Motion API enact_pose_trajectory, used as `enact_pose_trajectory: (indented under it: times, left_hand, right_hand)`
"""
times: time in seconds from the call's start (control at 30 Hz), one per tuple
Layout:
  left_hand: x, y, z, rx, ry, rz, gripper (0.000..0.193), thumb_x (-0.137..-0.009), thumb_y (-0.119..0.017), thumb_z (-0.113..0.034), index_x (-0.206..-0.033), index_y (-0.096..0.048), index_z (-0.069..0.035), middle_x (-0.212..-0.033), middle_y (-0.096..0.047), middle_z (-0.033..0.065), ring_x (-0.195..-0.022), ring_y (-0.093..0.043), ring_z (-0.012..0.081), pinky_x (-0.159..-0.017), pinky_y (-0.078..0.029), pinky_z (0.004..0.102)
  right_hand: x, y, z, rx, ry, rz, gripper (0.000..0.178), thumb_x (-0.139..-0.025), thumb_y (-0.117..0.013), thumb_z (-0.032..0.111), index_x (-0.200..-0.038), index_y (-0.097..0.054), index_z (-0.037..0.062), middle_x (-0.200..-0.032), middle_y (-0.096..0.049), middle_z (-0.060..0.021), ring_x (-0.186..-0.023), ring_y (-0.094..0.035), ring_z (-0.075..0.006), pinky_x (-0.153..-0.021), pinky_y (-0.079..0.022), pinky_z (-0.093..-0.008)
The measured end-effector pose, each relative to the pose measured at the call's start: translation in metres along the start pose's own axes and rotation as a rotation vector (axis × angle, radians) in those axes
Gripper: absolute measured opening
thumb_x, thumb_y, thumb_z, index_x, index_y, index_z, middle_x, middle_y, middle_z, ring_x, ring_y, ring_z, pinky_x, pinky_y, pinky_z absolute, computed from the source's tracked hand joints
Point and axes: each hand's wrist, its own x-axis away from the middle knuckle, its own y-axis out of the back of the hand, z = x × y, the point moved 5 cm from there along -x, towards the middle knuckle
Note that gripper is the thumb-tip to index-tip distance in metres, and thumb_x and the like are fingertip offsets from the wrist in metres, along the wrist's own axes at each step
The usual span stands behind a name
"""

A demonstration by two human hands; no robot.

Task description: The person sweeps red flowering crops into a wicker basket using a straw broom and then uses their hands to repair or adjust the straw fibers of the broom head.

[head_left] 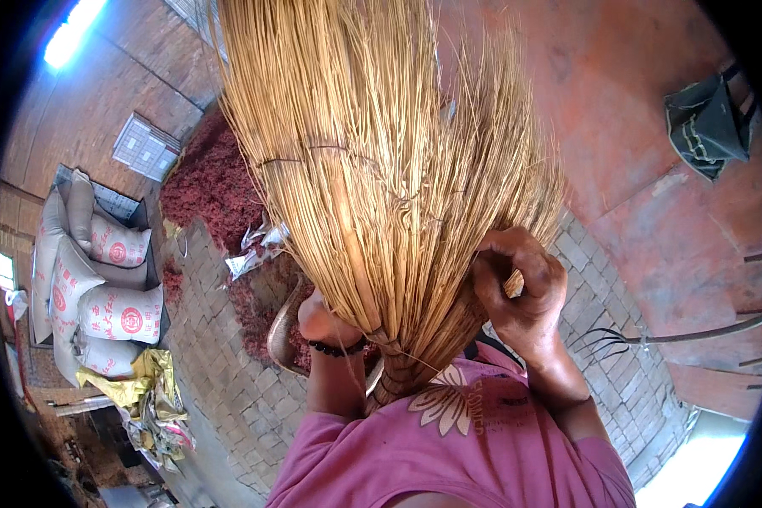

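A large straw broom (356, 195) fills the middle of the view, its bristles fanned upward and its bound neck near my chest. Dark binding cord runs across part of the bristles at the left and middle. My left hand (326, 323), with a dark bead bracelet at the wrist, is behind the broom's lower left edge; its fingers are hidden. At the broom's right side, my right hand (527, 292) is closed in a pinch, thumb and forefinger curled together against the outer straws. Whatever lies between those fingertips is too small to make out.
Dark red plant material (207, 182) is heaped on the brick floor (220, 313) at the left. Beyond it lie stacked white sacks (114, 313) and a crumpled yellow bag (135, 377). A metal fork (694, 337) and a dark green bag (709, 123) are at the right.
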Motion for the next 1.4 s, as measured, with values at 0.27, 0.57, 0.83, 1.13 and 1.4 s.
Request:
enact_pose_trajectory:
  times: [0.27,0.57,0.83,1.13,1.4]
  left_hand:
    - [-0.019,-0.035,-0.008,-0.36,0.061,-0.192,0.089,-0.063,-0.083,-0.021,-0.131,-0.034,0.008,-0.126,-0.05,0.0188,-0.114,-0.051,0.0328,-0.095,-0.042,0.0432]
    - [-0.016,-0.041,-0.006,-0.36,0.114,-0.384,0.074,-0.058,-0.078,-0.008,-0.122,-0.046,0.009,-0.113,-0.059,0.0189,-0.103,-0.058,0.0304,-0.089,-0.047,0.0408]
    - [-0.013,-0.049,-0.009,-0.655,0.238,-0.371,0.054,-0.068,-0.073,-0.01,-0.116,-0.053,0.007,-0.111,-0.061,0.0165,-0.101,-0.06,0.0269,-0.087,-0.049,0.0376]
    - [-0.01,-0.061,-0.003,-0.697,0.182,-0.374,0.049,-0.07,-0.071,-0.01,-0.114,-0.056,0.005,-0.111,-0.062,0.0143,-0.1,-0.06,0.0245,-0.087,-0.049,0.0362]
    - [-0.008,-0.068,-0.003,-0.715,0.064,-0.408,0.044,-0.071,-0.07,-0.01,-0.112,-0.058,0.003,-0.111,-0.062,0.0122,-0.1,-0.061,0.0224,-0.086,-0.049,0.0349]
  right_hand:
    - [-0.01,0.012,0.048,0.044,0.394,-0.056,0.031,-0.062,-0.059,-0.011,-0.091,-0.06,0.0,-0.083,-0.061,-0.0081,-0.064,-0.061,-0.0166,-0.049,-0.052,-0.0248]
    - [-0.019,-0.026,0.027,-0.073,0.137,0.168,0.023,-0.07,-0.066,-0.007,-0.089,-0.058,0.0037,-0.083,-0.059,-0.008,-0.067,-0.063,-0.0198,-0.054,-0.052,-0.0319]
    - [-0.024,-0.009,0.029,-0.183,0.003,0.064,0.022,-0.071,-0.059,-0.014,-0.089,-0.059,-0.0007,-0.083,-0.062,-0.0074,-0.068,-0.061,-0.0113,-0.058,-0.049,-0.0223]
    - [-0.026,-0.005,0.038,0.409,0.446,-0.199,0.031,-0.063,-0.071,-0.003,-0.092,-0.065,0.0068,-0.082,-0.056,-0.0036,-0.061,-0.058,-0.0146,-0.048,-0.047,-0.0265]
    - [-0.029,0.0,0.038,0.27,0.376,-0.104,0.03,-0.067,-0.07,-0.003,-0.094,-0.06,0.0057,-0.082,-0.058,-0.005,-0.064,-0.06,-0.0165,-0.05,-0.048,-0.0275]
